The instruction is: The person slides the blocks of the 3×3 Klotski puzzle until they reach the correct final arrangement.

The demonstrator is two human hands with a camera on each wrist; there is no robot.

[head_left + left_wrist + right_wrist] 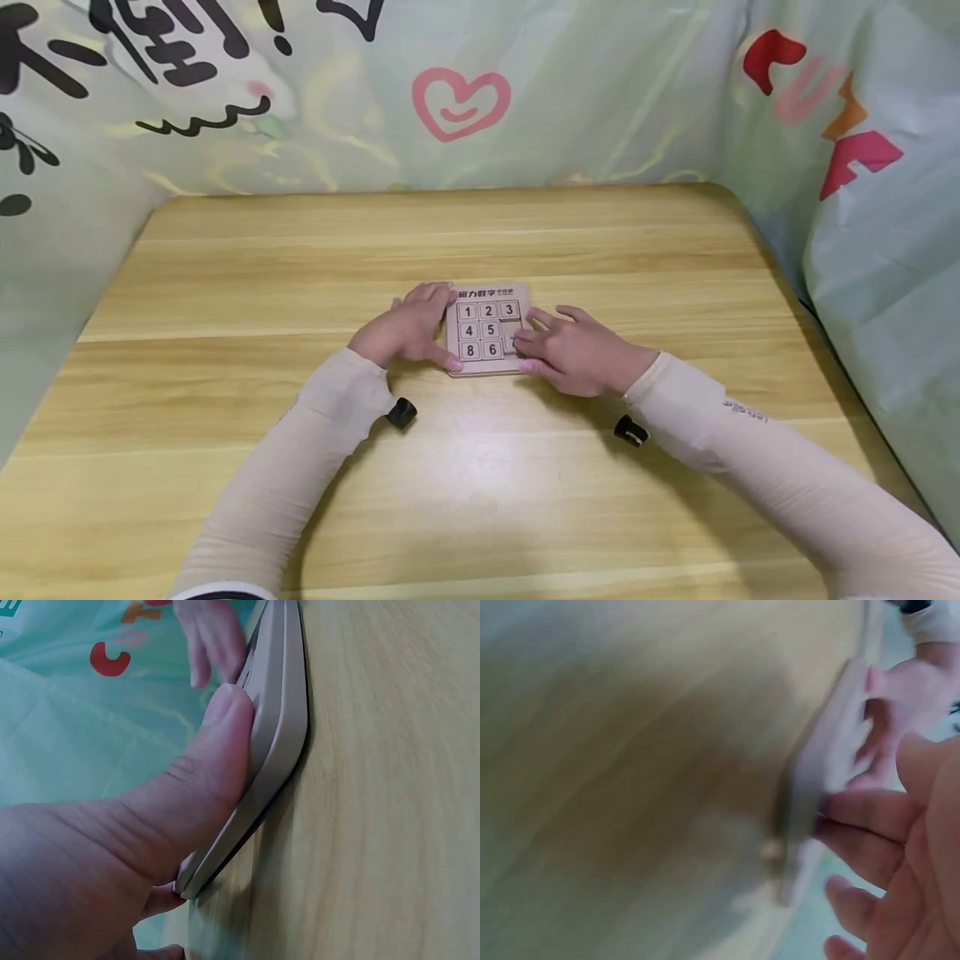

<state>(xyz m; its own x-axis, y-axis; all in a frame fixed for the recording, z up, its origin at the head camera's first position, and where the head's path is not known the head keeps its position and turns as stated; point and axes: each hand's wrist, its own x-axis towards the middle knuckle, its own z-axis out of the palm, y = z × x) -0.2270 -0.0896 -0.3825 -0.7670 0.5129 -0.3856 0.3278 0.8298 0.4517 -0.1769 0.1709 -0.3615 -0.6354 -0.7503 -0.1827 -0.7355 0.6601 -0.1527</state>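
A pink number slide puzzle [491, 369] lies on the wooden table. Its tiles read 1, 2, 3 on top, 4 and 5 in the middle, 8 and 6 below. Right of the 5 is a bare slot, and fingers partly cover the lower right part. My left hand [412, 327] holds the puzzle's left side, thumb on the bottom left corner and fingers by the top left. In the left wrist view the thumb [225, 742] presses on the rim. My right hand [581, 350] reaches over the right edge, its extended fingertips touching the slot area.
The wooden table [480, 500] extends around the puzzle, with its far edge against a printed curtain [600, 100]. More of the curtain hangs along the right side. Each wrist wears a small black device, one by the left cuff [352, 379].
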